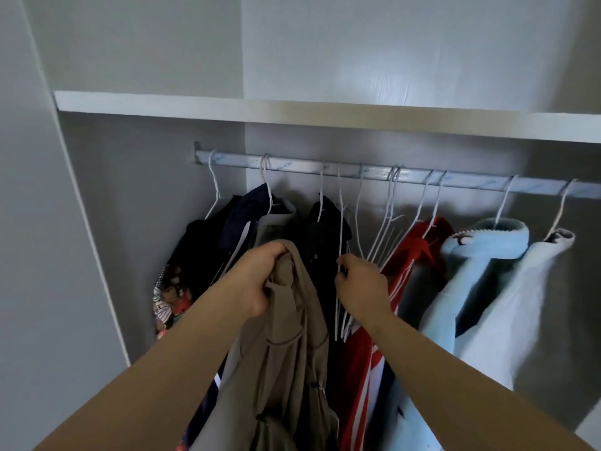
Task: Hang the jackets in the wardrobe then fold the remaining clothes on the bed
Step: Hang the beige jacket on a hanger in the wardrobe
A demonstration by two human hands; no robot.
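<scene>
1. Head view: a person stands at an open wardrobe, both bare arms reaching in beneath the hanging rail point(357, 173) and the white shelf point(292, 109) above it.
2. The left hand point(260, 278) grips the tan jacket point(292, 353) by a bunched handful near its top, fingers curled tight round the cloth. The rest of the jacket drops below the fist, on no hanger.
3. The right hand point(361, 284), just beside the left, has thumb and fingers closed on the wires of the empty white hangers point(340, 242), which hang from the rail directly above it. Which single hanger it holds cannot be told.
4. Already on the rail are a black jacket point(325, 229) between and beyond the hands, a navy garment point(247, 206) above the left hand and a patterned garment point(169, 294) out past it. A red striped jacket point(419, 249) hangs against the right hand's far side, followed by a light-blue fleece point(487, 252) and a pale grey fleece point(527, 304).
5. The hanging stage looks well under way but unfinished. The tan jacket is not yet on a hanger, so one must come off the rail, go into the shoulders and return.
6. The folding appears to lie ahead. The bed is out of view, so what waits there cannot be told.
</scene>
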